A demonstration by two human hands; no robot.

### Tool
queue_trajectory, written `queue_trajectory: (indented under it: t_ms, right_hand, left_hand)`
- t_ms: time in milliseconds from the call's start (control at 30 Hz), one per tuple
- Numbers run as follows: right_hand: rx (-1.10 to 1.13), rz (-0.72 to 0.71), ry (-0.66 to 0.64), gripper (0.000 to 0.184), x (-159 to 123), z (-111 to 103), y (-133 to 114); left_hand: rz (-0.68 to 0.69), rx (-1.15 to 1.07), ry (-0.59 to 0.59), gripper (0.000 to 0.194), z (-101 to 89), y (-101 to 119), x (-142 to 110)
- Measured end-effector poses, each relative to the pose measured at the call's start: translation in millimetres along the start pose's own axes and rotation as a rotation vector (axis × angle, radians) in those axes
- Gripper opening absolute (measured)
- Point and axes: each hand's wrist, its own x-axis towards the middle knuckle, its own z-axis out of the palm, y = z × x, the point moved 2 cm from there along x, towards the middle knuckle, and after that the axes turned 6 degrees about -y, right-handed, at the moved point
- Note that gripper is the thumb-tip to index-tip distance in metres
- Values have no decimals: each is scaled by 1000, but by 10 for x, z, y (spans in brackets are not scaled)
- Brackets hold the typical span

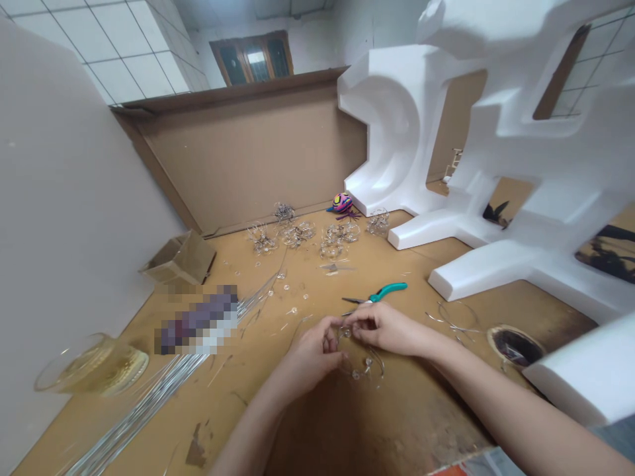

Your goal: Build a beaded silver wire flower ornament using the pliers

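My left hand [317, 350] and my right hand [384, 327] meet near the front middle of the table, fingertips almost touching. Each one is closed in a pinch on a piece of beaded wire [368, 363], bent in loops with small clear beads. Part of that piece is hidden behind my fingers; the rest hangs below them. Just beyond my right hand lies a pair of pliers [391, 289] with teal handles, its jaws pointing left. Several loose clear beads [286, 287] and short wire bits are scattered to the far left of my hands.
A bundle of straight wires [149, 390] runs along the left, by a glass of yellowish liquid [94, 367] and a small cardboard box [181, 258]. Several beaded wire pieces [342, 233] sit at the back. White foam packaging [496, 152] stands right, near a round container [513, 345].
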Motion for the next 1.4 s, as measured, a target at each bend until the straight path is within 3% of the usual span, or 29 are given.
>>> queue_trajectory:
  t_ms: [200, 433, 533, 667, 767, 1000, 1267, 1400]
  right_hand:
    - [105, 25, 25, 27, 13, 3, 35]
    - [116, 78, 71, 31, 10, -38, 32]
    - [107, 103, 172, 26, 13, -85, 11]
    - [166, 153, 398, 25, 5, -183, 16]
    - [189, 194, 482, 29, -2, -227, 39]
    - [307, 203, 397, 34, 21, -180, 70]
    - [565, 201, 282, 36, 52, -129, 27]
    - [634, 186, 229, 45, 43, -116, -15]
  left_hand:
    - [-10, -37, 39, 24, -25, 2, 15]
    - [-17, -105, 73, 25, -49, 2, 24]
    - [-7, -177, 98, 25, -69, 21, 33]
    - [69, -288, 234, 27, -117, 72, 30]
    - [91, -334, 320, 28, -139, 96, 26]
    - [116, -362, 406, 28, -143, 110, 16]
    - [118, -392, 425, 28, -140, 146, 13]
    - [118, -384, 430, 27, -100, 118, 30]
